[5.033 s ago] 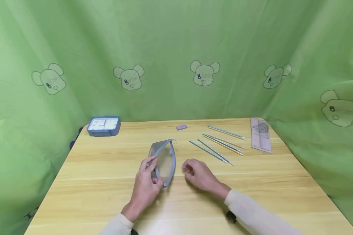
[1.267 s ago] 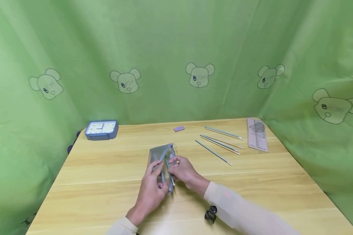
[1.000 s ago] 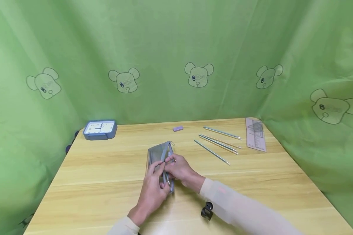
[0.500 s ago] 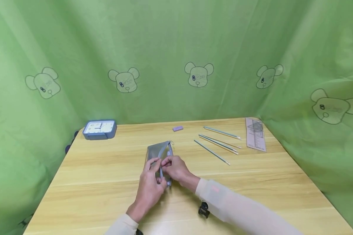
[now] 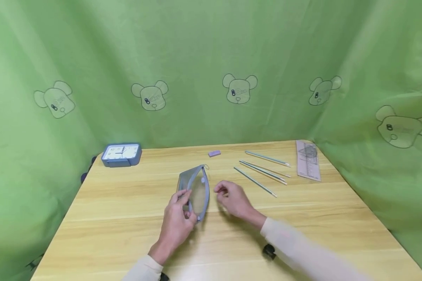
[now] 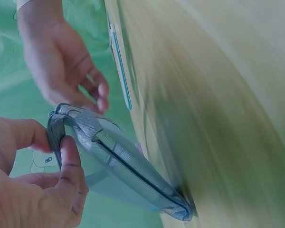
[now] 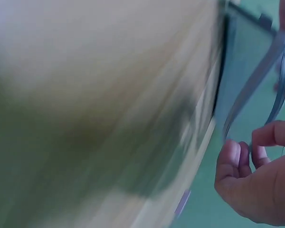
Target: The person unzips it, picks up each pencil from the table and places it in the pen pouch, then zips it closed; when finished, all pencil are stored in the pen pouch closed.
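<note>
My left hand [image 5: 178,222] pinches the near side of a grey-blue zippered mesh pencil pouch [image 5: 184,180] between thumb and fingers. The pouch stands on the table, its zipper mouth spread wide and facing right. In the left wrist view the thumb and fingers grip the zipper edge [image 6: 137,171]. My right hand [image 5: 235,200] hovers just right of the mouth, fingers loosely curled with nothing in them. Beyond it lie several teal and yellow pencils [image 5: 254,182]. What is inside the pouch is hard to make out.
A purple eraser [image 5: 214,153] lies near the table's far edge. At the back left stands a blue alarm clock [image 5: 121,154]. A clear set of rulers [image 5: 308,160] lies at the far right. Green curtain [image 5: 197,50] surrounds the table.
One teal pencil left the table and went into the pouch in my right hand. That hand has since let go and drawn back right; the pouch mouth has spread wider.
</note>
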### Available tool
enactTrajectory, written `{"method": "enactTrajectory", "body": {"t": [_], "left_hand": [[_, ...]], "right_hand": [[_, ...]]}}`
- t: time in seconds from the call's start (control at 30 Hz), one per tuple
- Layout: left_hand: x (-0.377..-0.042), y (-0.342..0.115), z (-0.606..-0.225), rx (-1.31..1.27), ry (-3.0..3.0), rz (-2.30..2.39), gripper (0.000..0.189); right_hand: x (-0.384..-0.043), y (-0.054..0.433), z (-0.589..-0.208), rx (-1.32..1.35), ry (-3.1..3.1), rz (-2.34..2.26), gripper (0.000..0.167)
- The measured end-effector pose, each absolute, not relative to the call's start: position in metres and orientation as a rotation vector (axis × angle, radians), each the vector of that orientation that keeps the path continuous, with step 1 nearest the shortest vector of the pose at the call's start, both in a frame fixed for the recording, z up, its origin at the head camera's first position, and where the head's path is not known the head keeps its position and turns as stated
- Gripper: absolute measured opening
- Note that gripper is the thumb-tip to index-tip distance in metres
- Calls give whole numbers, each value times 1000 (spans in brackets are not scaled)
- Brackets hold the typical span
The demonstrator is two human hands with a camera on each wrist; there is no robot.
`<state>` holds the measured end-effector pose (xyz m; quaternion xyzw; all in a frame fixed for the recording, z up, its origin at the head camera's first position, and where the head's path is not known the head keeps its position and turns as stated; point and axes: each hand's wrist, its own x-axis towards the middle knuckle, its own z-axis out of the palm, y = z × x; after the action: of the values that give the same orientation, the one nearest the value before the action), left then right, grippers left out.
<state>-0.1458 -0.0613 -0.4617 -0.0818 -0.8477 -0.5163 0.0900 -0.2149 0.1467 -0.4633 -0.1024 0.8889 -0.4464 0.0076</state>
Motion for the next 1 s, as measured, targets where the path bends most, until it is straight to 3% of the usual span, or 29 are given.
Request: {"method": "enactTrajectory", "body": {"t": [0.4,0.77,1.0], "left_hand": [[-146,-65,-464,-271,-2549,-1486,67],[-144,-68,-463,-246,-2551,-1487,68],[-143,-68,-463,-238,-2548,-1498,69]], "right_hand": [[-252,270,-487,-294,3197,-860,36],[-260,271,-498,-371,3146,-737,48],[-246,256,-497,-433,3110,-689,52]]}}
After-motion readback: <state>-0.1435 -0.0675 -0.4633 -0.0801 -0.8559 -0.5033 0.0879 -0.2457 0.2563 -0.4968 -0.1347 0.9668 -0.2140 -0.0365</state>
